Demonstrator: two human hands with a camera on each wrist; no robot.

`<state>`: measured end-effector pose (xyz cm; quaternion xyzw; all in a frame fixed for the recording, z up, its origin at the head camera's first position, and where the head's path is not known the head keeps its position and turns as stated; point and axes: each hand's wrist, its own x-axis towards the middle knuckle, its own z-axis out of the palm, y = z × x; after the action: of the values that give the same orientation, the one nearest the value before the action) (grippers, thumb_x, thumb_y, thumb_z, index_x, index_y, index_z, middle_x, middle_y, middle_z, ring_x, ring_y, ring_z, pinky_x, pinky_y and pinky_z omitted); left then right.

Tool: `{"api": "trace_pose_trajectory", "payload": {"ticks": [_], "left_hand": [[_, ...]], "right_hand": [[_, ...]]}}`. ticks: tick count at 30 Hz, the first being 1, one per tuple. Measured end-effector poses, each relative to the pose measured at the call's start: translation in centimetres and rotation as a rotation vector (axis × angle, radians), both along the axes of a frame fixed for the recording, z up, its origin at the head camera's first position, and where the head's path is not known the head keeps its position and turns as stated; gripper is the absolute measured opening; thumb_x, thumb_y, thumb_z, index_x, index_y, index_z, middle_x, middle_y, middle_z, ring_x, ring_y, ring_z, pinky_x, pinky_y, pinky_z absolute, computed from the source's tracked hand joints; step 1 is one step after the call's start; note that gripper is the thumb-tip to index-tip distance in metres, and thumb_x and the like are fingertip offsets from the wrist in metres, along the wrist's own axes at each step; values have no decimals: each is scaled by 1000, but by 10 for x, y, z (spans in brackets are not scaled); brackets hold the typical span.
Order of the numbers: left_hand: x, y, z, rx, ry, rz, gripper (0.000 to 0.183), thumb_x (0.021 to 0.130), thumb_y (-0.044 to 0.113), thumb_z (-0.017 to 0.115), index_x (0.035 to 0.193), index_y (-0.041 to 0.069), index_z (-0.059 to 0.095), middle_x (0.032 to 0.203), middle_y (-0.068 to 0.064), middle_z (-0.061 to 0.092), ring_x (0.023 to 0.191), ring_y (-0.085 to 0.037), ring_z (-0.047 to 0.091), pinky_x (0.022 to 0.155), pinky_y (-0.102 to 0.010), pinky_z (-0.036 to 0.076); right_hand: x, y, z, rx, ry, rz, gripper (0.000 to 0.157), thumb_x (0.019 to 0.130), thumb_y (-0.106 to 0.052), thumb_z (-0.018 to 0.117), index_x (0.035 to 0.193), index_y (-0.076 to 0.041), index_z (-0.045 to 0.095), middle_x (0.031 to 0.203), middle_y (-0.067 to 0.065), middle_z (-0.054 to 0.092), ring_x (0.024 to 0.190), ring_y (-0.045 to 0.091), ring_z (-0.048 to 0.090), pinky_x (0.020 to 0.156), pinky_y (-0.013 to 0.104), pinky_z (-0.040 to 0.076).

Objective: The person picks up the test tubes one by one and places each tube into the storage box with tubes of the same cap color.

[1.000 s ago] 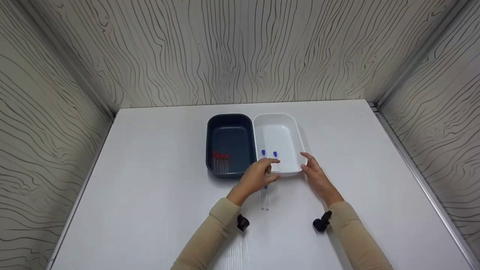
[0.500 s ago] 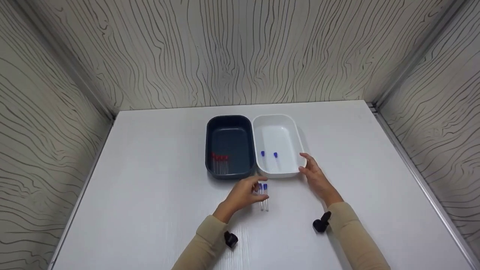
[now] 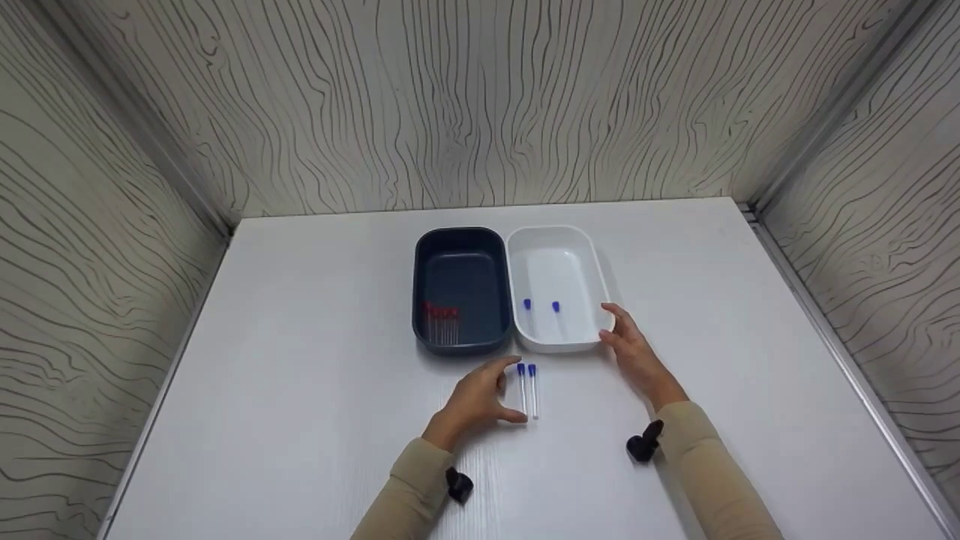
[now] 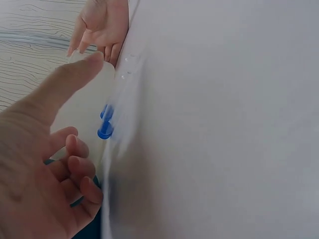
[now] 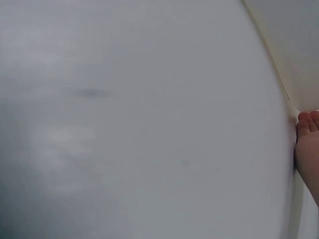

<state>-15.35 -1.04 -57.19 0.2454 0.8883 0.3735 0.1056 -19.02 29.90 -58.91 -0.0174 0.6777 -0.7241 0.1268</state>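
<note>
Two clear tubes with blue caps (image 3: 532, 391) lie side by side on the table, in front of the white tray (image 3: 562, 347). My left hand (image 3: 478, 397) is beside them, its thumb and forefinger spread wide, the forefinger near the caps and the thumb near the lower ends. In the left wrist view the other fingers curl loosely, and the blue caps (image 4: 105, 130) show past them. My right hand (image 3: 637, 360) holds the tray's near right corner, fingertips at the rim. Two more blue-capped tubes (image 3: 556, 319) lie inside the white tray.
A dark blue tray (image 3: 510, 330) stands against the white tray's left side, with several red-capped tubes (image 3: 444, 328) at its near end. Patterned panels (image 3: 480, 105) enclose the back and sides of the white table (image 3: 300, 337).
My left hand has moved from over the white tray's near edge back toward me, down beside the two tubes on the table, its thumb and forefinger spreading. The right hand stays at the tray corner.
</note>
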Motion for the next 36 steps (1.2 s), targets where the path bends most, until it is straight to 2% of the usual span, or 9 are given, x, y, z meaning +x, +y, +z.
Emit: {"api": "trace_pose_trajectory", "payload": {"ticks": [7, 10, 13, 15, 18, 20, 26, 33, 36], "left_hand": [[-1, 5, -2, -39, -56, 9, 98, 58, 34, 92, 142, 15, 46, 83, 1, 54, 72, -4, 41, 67, -18, 36], [-3, 7, -3, -61, -63, 15, 101, 57, 35, 92, 144, 17, 44, 87, 3, 55, 77, -5, 45, 72, -21, 42], [-2, 10, -3, -88, -63, 29, 104, 56, 36, 93, 145, 18, 42, 103, 0, 62, 93, -11, 56, 87, -26, 49], [-1, 11, -3, -106, -57, 34, 106, 55, 37, 93, 145, 18, 41, 122, -4, 64, 112, -17, 60, 100, -32, 49], [0, 12, -4, -123, -59, 37, 108, 54, 37, 93, 146, 18, 40, 142, -9, 55, 133, -26, 52, 111, -39, 44], [0, 13, -4, -135, -63, 39, 108, 54, 38, 93, 146, 18, 40, 146, -9, 51, 136, -28, 48, 113, -40, 41], [0, 14, -5, -174, -45, 51, 104, 55, 36, 92, 144, 16, 42, 143, -10, 54, 134, -28, 51, 111, -40, 43], [1, 16, -5, -153, -55, 75, 99, 56, 33, 92, 141, 14, 46, 142, -9, 55, 132, -27, 52, 111, -40, 43], [1, 16, -5, -164, -23, 72, 97, 56, 35, 91, 140, 14, 47, 139, -7, 58, 128, -25, 55, 108, -37, 46]], "right_hand": [[-2, -1, 2, -10, 9, -10, 57, 101, -10, 44, 149, -8, 14, 161, 12, -24, 147, 30, -30, 122, 52, -17], [-2, -2, 5, -28, 4, -8, 57, 101, -6, 41, 149, -6, 11, 162, 12, -23, 148, 30, -29, 122, 51, -17], [-2, -2, 5, -36, 5, -7, 57, 101, -6, 41, 149, -5, 11, 161, 12, -25, 147, 30, -31, 122, 51, -18], [-1, -2, 5, -26, 5, -7, 58, 101, -6, 41, 150, -5, 10, 161, 11, -25, 147, 30, -31, 122, 51, -18], [0, -1, 3, -7, -4, -20, 59, 101, -9, 44, 151, -8, 12, 161, 9, -25, 147, 28, -31, 122, 50, -17], [1, -2, 4, -9, -9, -21, 60, 101, -9, 45, 151, -8, 12, 161, 8, -25, 147, 28, -32, 122, 50, -17], [0, -1, 4, 4, -21, -14, 60, 101, -11, 45, 151, -9, 12, 159, 7, -30, 145, 27, -34, 121, 51, -20], [1, 0, 2, -38, -11, 6, 59, 101, -8, 43, 150, -8, 10, 155, 8, -39, 141, 27, -41, 118, 53, -25], [0, 0, 2, -41, 1, 6, 59, 101, -8, 44, 150, -7, 12, 156, 9, -37, 143, 28, -39, 119, 53, -24]]}}
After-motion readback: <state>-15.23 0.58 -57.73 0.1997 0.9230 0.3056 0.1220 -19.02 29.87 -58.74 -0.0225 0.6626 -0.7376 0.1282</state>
